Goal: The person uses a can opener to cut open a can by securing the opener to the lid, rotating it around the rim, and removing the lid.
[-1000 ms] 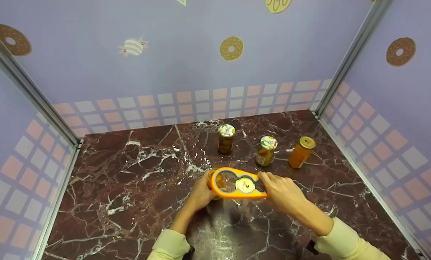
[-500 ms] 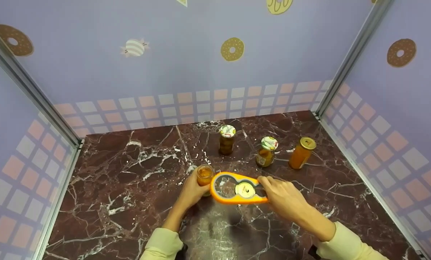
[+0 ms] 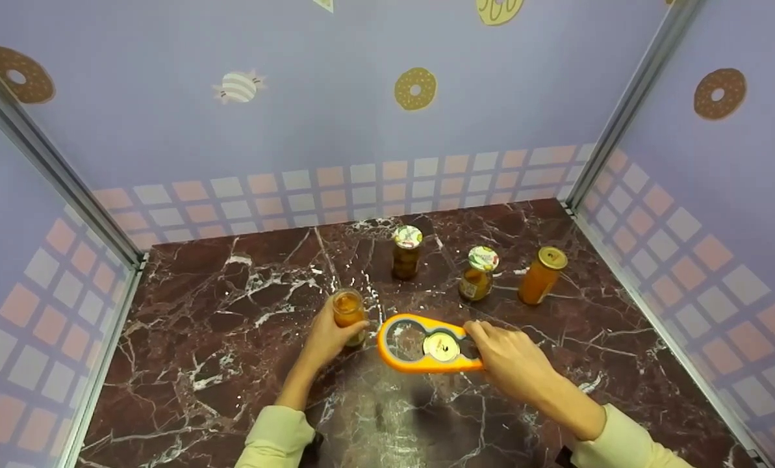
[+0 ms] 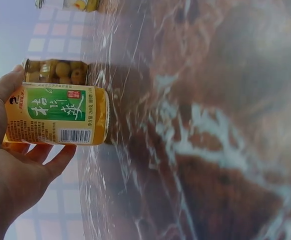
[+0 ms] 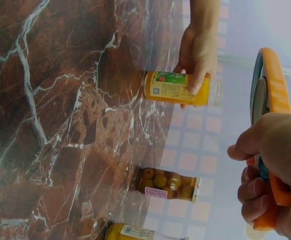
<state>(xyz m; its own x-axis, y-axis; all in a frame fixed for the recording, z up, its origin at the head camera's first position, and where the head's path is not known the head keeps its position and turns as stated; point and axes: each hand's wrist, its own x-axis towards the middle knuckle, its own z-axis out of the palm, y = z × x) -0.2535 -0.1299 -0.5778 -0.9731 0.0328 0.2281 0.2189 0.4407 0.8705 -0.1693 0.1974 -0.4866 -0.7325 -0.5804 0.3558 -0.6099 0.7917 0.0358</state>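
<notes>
My left hand (image 3: pixel 322 339) grips a lidless glass jar (image 3: pixel 346 317) of orange juice-like contents, fingers and thumb round its side. Its yellow and green label (image 4: pixel 55 107) shows in the left wrist view, the base close to the tabletop. To the right, my right hand (image 3: pixel 516 356) holds an orange jar opener (image 5: pixel 277 82) by its handles, raised over the table. A gold metal lid (image 3: pixel 440 347) sits in the smaller round opening of the opener, while the larger opening has nothing in it.
Behind the hands stand a jar of olives (image 3: pixel 406 255), a rounder jar (image 3: pixel 476 276) with a patterned white lid, and a tall orange jar (image 3: pixel 542 276) with a gold lid. Purple panels (image 3: pixel 335 117) enclose the dark marble table (image 3: pixel 218 364) at the back and sides.
The left hand has carried the jar leftward, out from under the jar opener, so its open mouth now shows. The opener with the lid has shifted slightly towards the person.
</notes>
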